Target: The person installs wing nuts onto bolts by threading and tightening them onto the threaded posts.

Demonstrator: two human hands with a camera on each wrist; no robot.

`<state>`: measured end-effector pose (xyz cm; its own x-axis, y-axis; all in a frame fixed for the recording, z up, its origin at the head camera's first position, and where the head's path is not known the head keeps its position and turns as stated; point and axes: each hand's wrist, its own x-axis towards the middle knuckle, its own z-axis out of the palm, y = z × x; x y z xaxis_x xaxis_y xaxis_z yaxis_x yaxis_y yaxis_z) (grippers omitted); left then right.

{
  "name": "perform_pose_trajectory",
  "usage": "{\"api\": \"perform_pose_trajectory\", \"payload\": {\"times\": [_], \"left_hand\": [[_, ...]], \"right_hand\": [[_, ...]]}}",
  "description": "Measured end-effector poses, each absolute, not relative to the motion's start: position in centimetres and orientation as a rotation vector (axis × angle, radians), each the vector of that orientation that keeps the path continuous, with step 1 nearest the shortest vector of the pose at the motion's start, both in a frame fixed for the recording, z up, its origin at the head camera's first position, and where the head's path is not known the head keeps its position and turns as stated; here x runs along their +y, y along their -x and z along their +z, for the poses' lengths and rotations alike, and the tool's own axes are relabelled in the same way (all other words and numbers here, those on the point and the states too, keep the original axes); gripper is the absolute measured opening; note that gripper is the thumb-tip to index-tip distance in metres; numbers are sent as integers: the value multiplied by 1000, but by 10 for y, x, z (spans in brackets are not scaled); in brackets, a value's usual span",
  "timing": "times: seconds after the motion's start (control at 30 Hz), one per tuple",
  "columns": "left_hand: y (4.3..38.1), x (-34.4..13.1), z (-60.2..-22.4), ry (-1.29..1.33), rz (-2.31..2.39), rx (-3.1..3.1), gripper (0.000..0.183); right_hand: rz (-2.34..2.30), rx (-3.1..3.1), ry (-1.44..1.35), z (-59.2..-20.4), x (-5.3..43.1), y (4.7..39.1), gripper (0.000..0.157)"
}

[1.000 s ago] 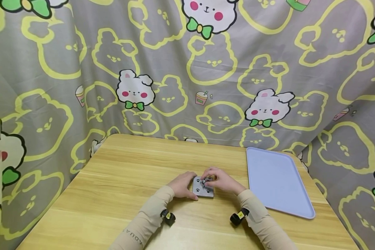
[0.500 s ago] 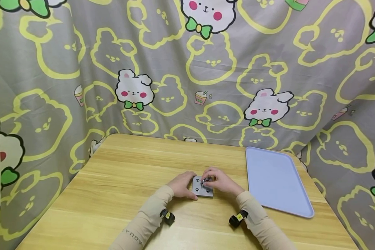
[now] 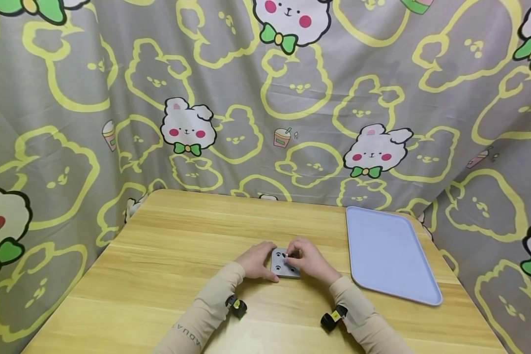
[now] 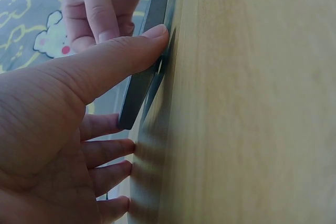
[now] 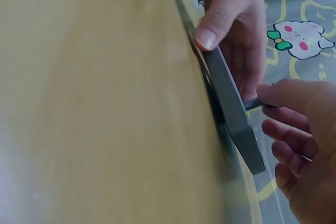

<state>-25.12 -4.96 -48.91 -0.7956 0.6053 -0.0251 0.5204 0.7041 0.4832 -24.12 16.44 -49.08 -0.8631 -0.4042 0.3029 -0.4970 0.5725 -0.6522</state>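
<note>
A square grey metal plate (image 3: 285, 271) with several round holes lies on the wooden table, in the middle of the head view. My left hand (image 3: 257, 261) holds it from the left, thumb at the near edge and index finger at the far side. From the right, my right hand (image 3: 309, 259) reaches over the plate. Its thumb and index finger pinch a dark threaded bolt (image 5: 253, 104), which stands out from the plate's top face in the right wrist view. The bolt's head is hidden by the fingertips. In the left wrist view the plate (image 4: 137, 90) shows edge-on under my thumb.
A pale blue rectangular tray (image 3: 391, 255) lies to the right on the table (image 3: 194, 231). Behind and beside the table hangs a grey curtain (image 3: 230, 64) with yellow outlines and white cartoon animals. Black camera straps (image 3: 236, 305) sit on both wrists.
My right fingers have turned a little round the bolt, the hand staying over the plate. The left hand and plate hold their place while the head view drifts slightly.
</note>
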Motion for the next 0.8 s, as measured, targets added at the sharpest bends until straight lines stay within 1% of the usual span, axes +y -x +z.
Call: {"api": "perform_pose_trajectory", "payload": {"times": [0.17,0.4,0.57,0.73,0.8], "left_hand": [[250,-50,-487,-911,694,2729,91],[249,-50,-485,-906,702,2723,89],[249,-50,-486,-899,694,2729,90],[249,-50,-487,-906,696,2734,90],[249,-51,-487,-901,702,2733,90]], "right_hand": [[1119,-2737,-650,-491,157,238,21],[1097,-2815,-560,-489,151,236,24],[1054,-2804,-604,-486,152,235,24],[1029,-2779,-736,-483,162,235,20],[1048,-2787,-800,-480,167,236,21]]}}
